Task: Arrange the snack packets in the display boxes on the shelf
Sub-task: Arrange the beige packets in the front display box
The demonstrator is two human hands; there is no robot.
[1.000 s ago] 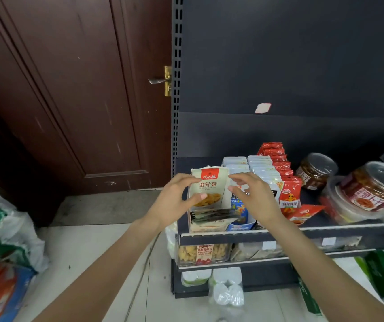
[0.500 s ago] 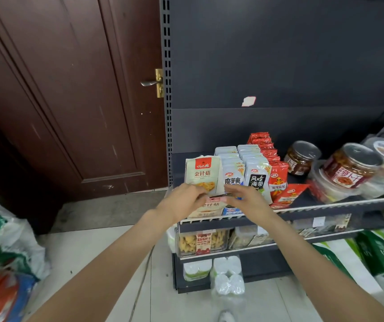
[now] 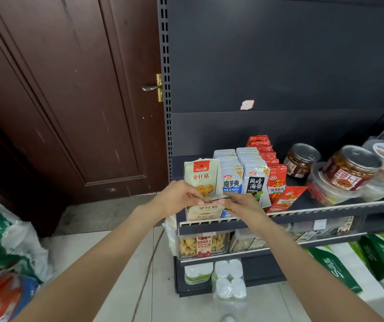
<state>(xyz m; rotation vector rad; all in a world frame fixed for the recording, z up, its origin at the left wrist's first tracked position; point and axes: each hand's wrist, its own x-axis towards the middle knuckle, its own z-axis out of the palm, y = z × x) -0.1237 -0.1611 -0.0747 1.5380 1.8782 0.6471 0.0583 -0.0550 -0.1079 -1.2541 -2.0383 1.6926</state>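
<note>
A cream display box [image 3: 206, 211] of mushroom snack packets stands at the left front of the shelf [image 3: 325, 209]. One cream packet with a red top [image 3: 201, 176] stands upright in it. My left hand [image 3: 178, 197] and my right hand [image 3: 244, 205] meet at the box's front and both pinch its thin cardboard flap [image 3: 216, 198]. To the right stand rows of blue-and-white packets [image 3: 231, 180], black-label packets [image 3: 256, 180] and red packets [image 3: 277, 180]. One red packet [image 3: 287, 197] lies tilted at the shelf front.
Jars of pickles [image 3: 301, 160] [image 3: 351, 168] and plastic tubs sit on the shelf's right. Lower shelves hold snack boxes [image 3: 201, 245] and tissue packs [image 3: 229, 278]. A brown door [image 3: 70, 101] is at left, bags [image 3: 5, 252] on the floor beside it.
Both hands dropped from the upright packet's sides to the box's front flap. The blue and black packets behind are now uncovered. The view shifted.
</note>
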